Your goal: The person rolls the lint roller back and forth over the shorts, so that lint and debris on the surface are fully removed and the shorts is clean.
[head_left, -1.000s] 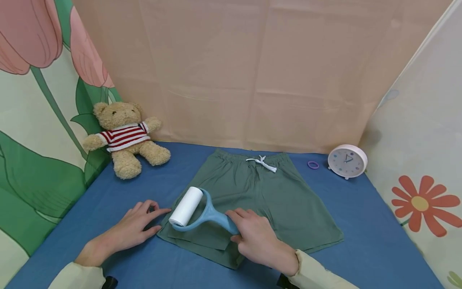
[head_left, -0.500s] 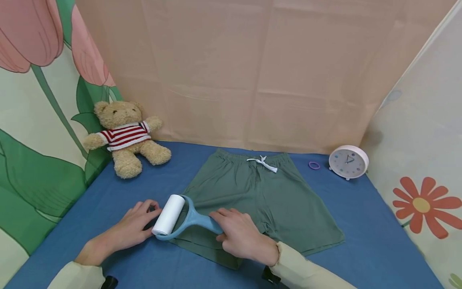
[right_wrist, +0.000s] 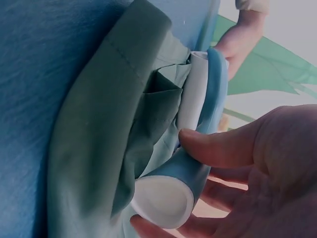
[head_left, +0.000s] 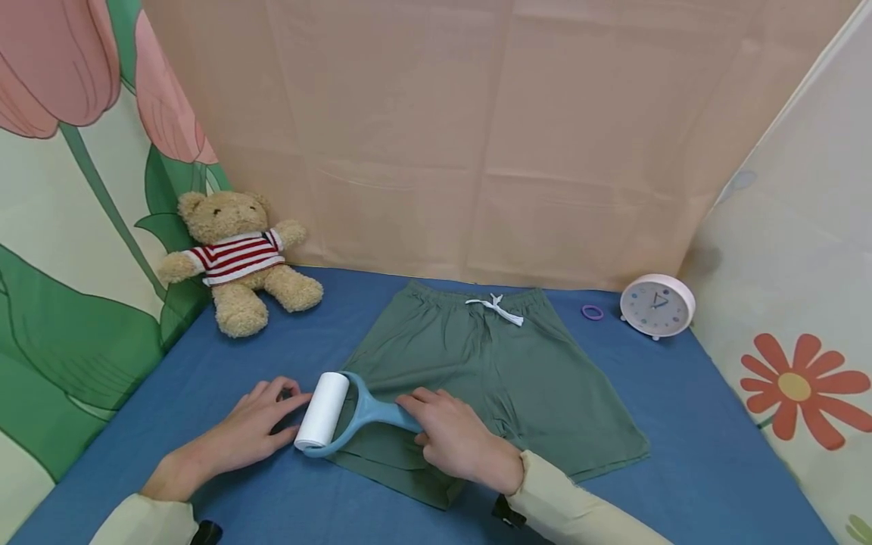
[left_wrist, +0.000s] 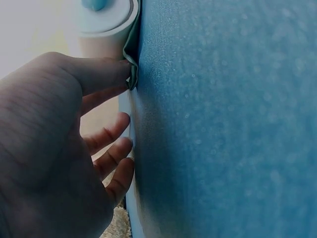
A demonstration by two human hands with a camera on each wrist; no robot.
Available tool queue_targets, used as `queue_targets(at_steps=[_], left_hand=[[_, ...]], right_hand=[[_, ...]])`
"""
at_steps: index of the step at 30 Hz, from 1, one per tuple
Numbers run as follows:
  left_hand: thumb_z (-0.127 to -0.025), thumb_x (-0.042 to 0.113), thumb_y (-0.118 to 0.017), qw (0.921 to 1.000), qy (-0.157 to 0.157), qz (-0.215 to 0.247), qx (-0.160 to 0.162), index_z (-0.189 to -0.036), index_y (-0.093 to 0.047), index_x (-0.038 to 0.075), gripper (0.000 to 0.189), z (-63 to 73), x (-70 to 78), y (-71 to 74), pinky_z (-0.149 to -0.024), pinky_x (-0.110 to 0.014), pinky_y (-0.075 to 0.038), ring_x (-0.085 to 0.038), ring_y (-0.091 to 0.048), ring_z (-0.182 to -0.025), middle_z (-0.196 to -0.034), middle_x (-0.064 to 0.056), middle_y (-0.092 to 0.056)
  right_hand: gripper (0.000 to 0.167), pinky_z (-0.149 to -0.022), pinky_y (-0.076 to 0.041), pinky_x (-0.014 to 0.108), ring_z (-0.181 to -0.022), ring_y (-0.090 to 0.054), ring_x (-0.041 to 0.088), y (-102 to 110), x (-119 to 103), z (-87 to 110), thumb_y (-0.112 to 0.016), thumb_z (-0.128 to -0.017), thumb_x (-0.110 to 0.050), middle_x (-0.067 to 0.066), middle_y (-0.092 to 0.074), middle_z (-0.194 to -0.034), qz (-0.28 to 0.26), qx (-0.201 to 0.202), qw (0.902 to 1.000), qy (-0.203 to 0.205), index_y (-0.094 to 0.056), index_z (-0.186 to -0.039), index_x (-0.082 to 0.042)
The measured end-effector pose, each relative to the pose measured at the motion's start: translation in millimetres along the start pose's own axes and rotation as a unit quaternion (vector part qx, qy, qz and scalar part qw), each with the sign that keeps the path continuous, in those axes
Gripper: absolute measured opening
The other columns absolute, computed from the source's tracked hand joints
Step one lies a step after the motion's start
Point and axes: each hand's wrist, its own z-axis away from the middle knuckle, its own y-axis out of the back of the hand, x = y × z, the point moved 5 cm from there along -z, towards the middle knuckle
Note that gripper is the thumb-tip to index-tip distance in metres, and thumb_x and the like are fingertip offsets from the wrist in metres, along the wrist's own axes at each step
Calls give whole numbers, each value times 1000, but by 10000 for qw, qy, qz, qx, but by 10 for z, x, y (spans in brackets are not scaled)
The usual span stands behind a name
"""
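Note:
Green shorts point(head_left: 463, 356) with a white drawstring lie flat, waistband towards the back. My right hand point(head_left: 463, 439) grips the blue handle of a lint roller point(head_left: 381, 413), thumb along it in the right wrist view. Its white sticky roll point(head_left: 322, 411) lies over the outer edge of the left shorts leg, near the hem. My left hand point(head_left: 248, 428) is just left of the roll. In the left wrist view its thumb and forefinger press the shorts' edge point(left_wrist: 132, 74), while the other fingers extend loosely.
A teddy bear point(head_left: 235, 257) in a striped shirt sits at the back left. At the back right stand a white alarm clock point(head_left: 657, 306) and a purple ring point(head_left: 593, 312). Blue cloth point(head_left: 681, 439) covers the surface, with walls on three sides.
My right hand has moved the lint roller left and slightly nearer to me, onto the leg's outer edge, then a touch back right. The left hand has stayed in place.

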Motion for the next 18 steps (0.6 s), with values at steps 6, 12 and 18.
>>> queue_targets(at_steps=[6,12,18], left_hand=[[-95,23,-72,9999,50,58,-82,-138,-64,12,45,3,1,-5,-80,-46,-36,-26,-43,-104,-123,-4,-47],[-95,24,-72,10000,12,33,-32,-138,-64,13,45,2,-5,-1,-80,-46,-37,-25,-43,-103,-122,-3,-47],[-95,27,-72,10000,-38,44,39,-139,-63,17,46,-4,-1,15,-76,-42,-33,-21,-40,-97,-118,1,-46]], right_hand=[[55,-85,-50,35,-117,-57,28,-15,-4,4,-66,-95,2,5,-56,-136,-201,-79,9997,-93,-54,-146,-13],[54,-87,-49,34,-112,-58,26,-13,-19,22,-66,-94,3,5,-58,-130,-245,-137,9996,-37,-55,-145,-12],[53,-84,-50,33,-111,-58,26,6,2,82,-67,-93,3,4,-58,-130,-242,-91,9996,-61,-56,-143,-13]])
